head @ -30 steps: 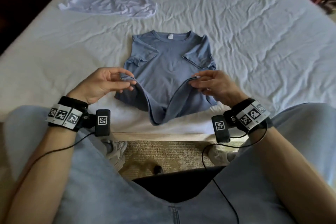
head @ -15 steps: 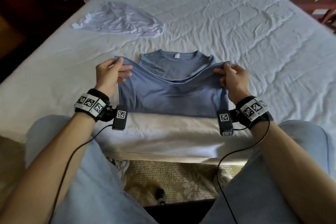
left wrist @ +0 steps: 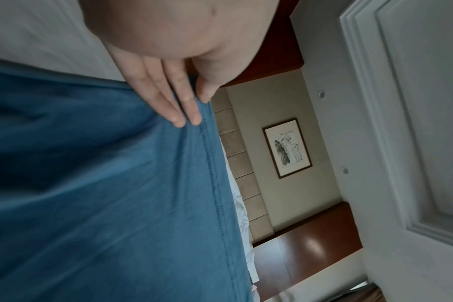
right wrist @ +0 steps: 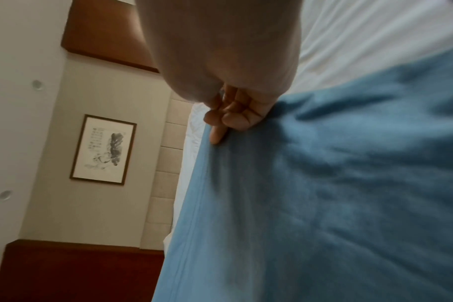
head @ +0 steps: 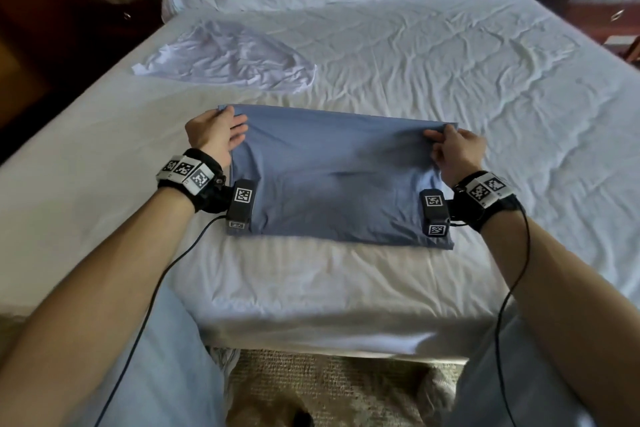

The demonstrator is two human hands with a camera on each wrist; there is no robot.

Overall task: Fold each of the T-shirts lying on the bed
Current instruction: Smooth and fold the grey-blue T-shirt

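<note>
Near fold line: the soft blue cotton T-shirt point(head: 332, 180) lies on the white-sheeted bed point(head: 519, 156), doubled into a rectangle near the bed's foot edge; its near crease lies flat between the two wrist cameras.
Left hand point(head: 216, 135): pinches the far-left corner, thumb under the stitched hem and straight fingers point(left wrist: 180, 106) lying on top (wrist view confirms this).
Right hand point(head: 455, 147): fingers curled, pinching the far-right corner; cloth bunches into small pleats at the grip.
Risk, release: judged that if one corner is let go before the other, the upper layer may slide askew and the far hem finish slanted.
Risk, creases: the pleats by the right hand could be pressed in if the layer is patted down without a pull outward first.
Risk, hidden layers: sleeves and collar are covered; whether they sit flat underneath cannot be told, and a lump there would spoil the next fold.
Far item: a crumpled white thin-fabric T-shirt point(head: 228, 59) lies well apart toward the far left, not yet folded; task judged roughly half done at best.
</note>
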